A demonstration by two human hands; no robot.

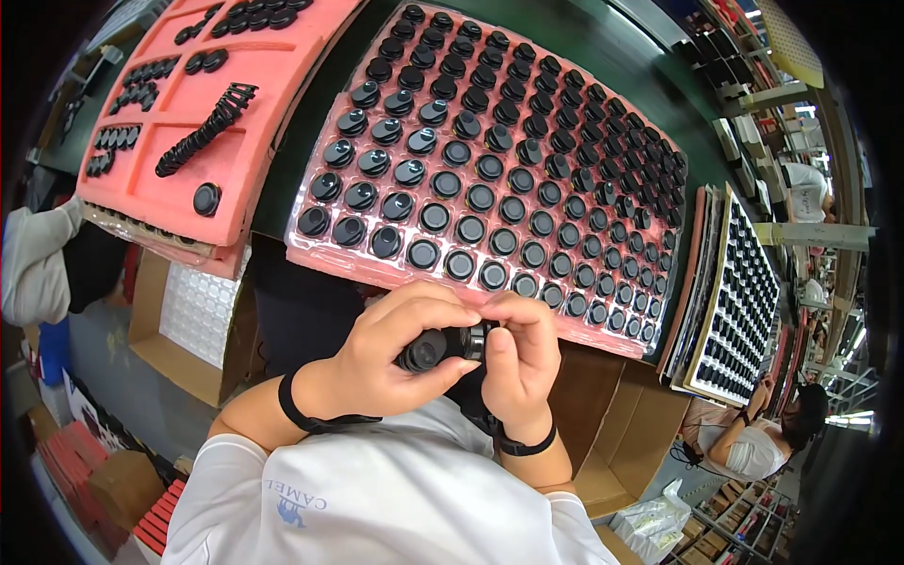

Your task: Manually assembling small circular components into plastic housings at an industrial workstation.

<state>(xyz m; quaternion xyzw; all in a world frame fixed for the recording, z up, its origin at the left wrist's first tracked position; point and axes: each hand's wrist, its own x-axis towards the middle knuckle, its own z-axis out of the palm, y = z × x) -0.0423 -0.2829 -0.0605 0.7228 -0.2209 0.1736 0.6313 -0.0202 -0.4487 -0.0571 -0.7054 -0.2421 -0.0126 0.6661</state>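
A dark green work table [603, 38] spreads across the far side, its edges bent toward the rim of the view. On it, directly beyond the hands, lies a wide pink-backed clear plastic tray [386, 273] with row upon row of round black parts in its pockets; several in the left columns show glossy tops. To the left is a pink foam slab [169, 198] divided into shallow compartments, and to the right a white tray [702, 379] of small black pieces stands tilted. Two brown cardboard boxes are lower down: one [184, 372] at the left, the other [650, 433] at the right.

The left hand [400, 344] curves closely around a short black cylindrical part [435, 347], thumb below and fingers above. The right hand [523, 358] is curled in at the part's right end, gripping it between thumb and fingers — both hands share this one piece. The part lies roughly sideways, held in front of the white shirt and just beside the tray's near edge. A thin black band circles each wrist.

In the foam slab, a slanting row of stacked black rings [207, 127] crosses one compartment — and near its corner sits a single round black cap [206, 199].
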